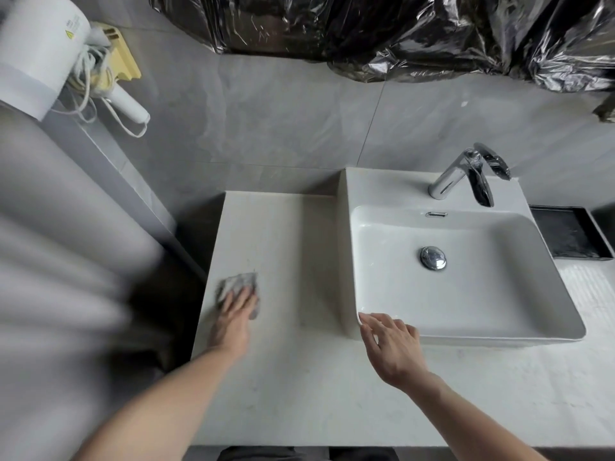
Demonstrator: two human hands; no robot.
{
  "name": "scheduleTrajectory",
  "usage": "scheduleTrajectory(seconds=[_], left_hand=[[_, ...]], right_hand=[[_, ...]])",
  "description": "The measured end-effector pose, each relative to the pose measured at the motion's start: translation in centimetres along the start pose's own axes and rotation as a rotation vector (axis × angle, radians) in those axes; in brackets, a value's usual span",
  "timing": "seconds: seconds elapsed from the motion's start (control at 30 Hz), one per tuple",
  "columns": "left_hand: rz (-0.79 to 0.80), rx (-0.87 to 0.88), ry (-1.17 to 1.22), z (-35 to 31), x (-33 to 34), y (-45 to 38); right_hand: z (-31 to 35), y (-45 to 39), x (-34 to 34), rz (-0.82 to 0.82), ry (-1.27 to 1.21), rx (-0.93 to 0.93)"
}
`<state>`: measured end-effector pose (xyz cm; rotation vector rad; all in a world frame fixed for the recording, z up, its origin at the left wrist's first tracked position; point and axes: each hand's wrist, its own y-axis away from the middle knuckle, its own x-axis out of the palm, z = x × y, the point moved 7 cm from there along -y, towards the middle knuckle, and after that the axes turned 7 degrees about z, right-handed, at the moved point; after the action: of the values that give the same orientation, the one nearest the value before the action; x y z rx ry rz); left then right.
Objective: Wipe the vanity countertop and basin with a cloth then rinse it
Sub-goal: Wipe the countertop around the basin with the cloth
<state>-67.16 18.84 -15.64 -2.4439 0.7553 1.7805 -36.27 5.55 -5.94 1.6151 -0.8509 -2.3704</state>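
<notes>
A pale stone vanity countertop [286, 377] carries a white rectangular basin [482, 294] on its right half. A small grey cloth [238, 283] lies flat on the counter's left part. My left hand [234, 314] presses down on the cloth with its fingers spread over it. My right hand [391, 344] rests with its fingers apart on the basin's front left corner and holds nothing. A chrome tap [462, 176] stands at the back of the basin, and a chrome drain plug [432, 257] sits in its floor. No water runs.
Black plastic sheeting [382, 34] covers the wall above the counter. A black tray [569, 232] lies right of the basin. A white appliance [40, 51] with a cord and a hair dryer [128, 101] hang at the upper left. A blurred grey surface [60, 261] fills the left side.
</notes>
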Motion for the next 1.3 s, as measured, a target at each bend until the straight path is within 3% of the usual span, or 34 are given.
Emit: scheduleTrajectory(seconds=[0.1, 0.17, 0.33, 0.43, 0.6, 0.73, 0.9, 0.97, 1.03, 1.1, 1.17, 1.3], left_hand=[[0.145, -0.19, -0.074, 3.7, -1.2, -0.1], [0.189, -0.218, -0.11, 3.0, -1.1, -0.5], [0.229, 0.021, -0.02, -7.2, 1.0, -2.1], [0.341, 0.122, -0.02, -13.8, 4.0, -4.5], [0.476, 0.199, -0.148, -17.2, 5.8, -6.4], [0.35, 0.08, -0.104, -12.5, 3.9, -6.2], [0.379, -0.149, -0.009, -3.8, 1.0, -5.9], [0.381, -0.089, 0.139, -3.6, -1.0, -6.2], [0.26, -0.011, 0.327, -3.4, -3.2, -5.9], [0.126, -0.019, 0.366, -1.6, -4.8, -4.5], [0.115, -0.105, 0.316, 0.9, -4.1, -2.9], [0.107, -0.473, 0.261, 6.5, -1.3, 0.9]], right_hand=[[0.2, 0.0, -0.2, 0.017, -0.006, 0.006], [0.3, -0.1, -0.2, 0.03, -0.011, -0.004], [0.1, -0.4, -0.1, 0.04, -0.008, -0.022], [-0.1, -0.4, 0.1, 0.047, -0.011, -0.027], [-0.3, -0.5, 0.2, 0.034, -0.015, -0.033], [-0.4, -0.5, 0.1, 0.01, -0.022, -0.042], [1.7, -1.1, -0.5, -0.062, -0.156, -0.113], [4.1, -1.8, -1.9, -0.165, -0.17, -0.181], [7.3, -2.9, -3.1, -0.241, -0.137, -0.286], [10.7, -4.5, -2.9, -0.199, -0.127, -0.367], [13.8, -6.5, -1.3, -0.085, -0.108, -0.417], [18.4, -10.4, 3.5, 0.116, 0.016, -0.439]])
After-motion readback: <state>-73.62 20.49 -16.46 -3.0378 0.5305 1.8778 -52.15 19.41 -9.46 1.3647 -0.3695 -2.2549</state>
